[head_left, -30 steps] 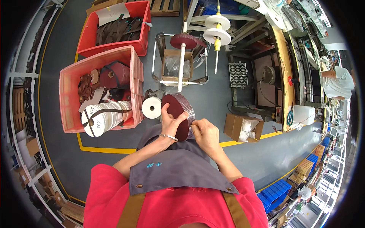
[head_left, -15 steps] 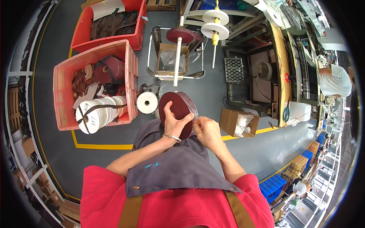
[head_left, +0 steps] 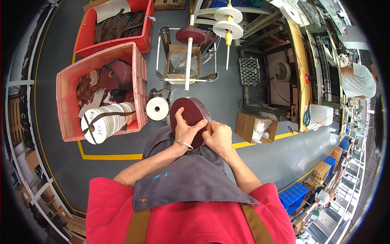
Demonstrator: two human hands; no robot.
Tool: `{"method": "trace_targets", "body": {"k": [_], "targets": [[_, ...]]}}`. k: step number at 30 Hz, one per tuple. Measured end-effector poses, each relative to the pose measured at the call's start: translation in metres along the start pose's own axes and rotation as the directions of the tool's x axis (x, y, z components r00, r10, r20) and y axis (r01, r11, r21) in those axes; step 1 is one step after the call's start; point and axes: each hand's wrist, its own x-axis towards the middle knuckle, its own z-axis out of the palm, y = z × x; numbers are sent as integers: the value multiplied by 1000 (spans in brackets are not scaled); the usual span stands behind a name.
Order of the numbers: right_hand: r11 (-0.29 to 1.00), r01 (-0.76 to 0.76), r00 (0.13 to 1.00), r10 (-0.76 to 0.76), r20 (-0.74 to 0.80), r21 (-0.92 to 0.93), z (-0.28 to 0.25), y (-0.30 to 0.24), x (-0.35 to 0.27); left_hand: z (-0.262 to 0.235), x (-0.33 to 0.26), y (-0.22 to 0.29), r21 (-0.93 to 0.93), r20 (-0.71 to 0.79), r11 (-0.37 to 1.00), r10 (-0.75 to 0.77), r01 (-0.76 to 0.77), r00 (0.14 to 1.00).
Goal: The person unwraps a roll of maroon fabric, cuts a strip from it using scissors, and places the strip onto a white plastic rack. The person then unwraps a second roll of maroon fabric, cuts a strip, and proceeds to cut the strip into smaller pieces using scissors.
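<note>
A thick maroon roll of strap or tape stands tilted in front of my apron, with a shiny, see-through-looking layer around its rim. My left hand grips it, fingers spread over the flat face and thumb reaching to the right-hand rim. At that rim my right hand is closed in a pinch, close to the left thumb. Whatever lies between its fingertips is hidden. Beyond the roll, a similar maroon roll sits on a white rod above a metal frame.
Left stand a pink crate holding white rolls and maroon scraps, and a red crate of brown straps. A white roll is beside them. Right are a cardboard box, a workbench and white discs. A person works farther right.
My right hand has shifted slightly left, its fingers closer to the left thumb at the roll's rim. The left hand keeps its grip on the roll.
</note>
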Motion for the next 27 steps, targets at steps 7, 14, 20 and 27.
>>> {"method": "trace_targets", "body": {"k": [7,14,20,27], "targets": [[899,-142,988,155,1,414,3,23,-13,-12,5,3,-59,309,997,71,-55,948],[846,-72,994,101,-27,529,5,29,-20,-7,6,-11,-41,290,961,273,-273,917],[874,60,993,-3,-119,482,4,27,-23,1,1,-12,45,199,925,361,-376,911],[928,-11,998,34,-55,372,-2,18,-24,1,-2,-1,-1,116,963,269,-271,956]]}}
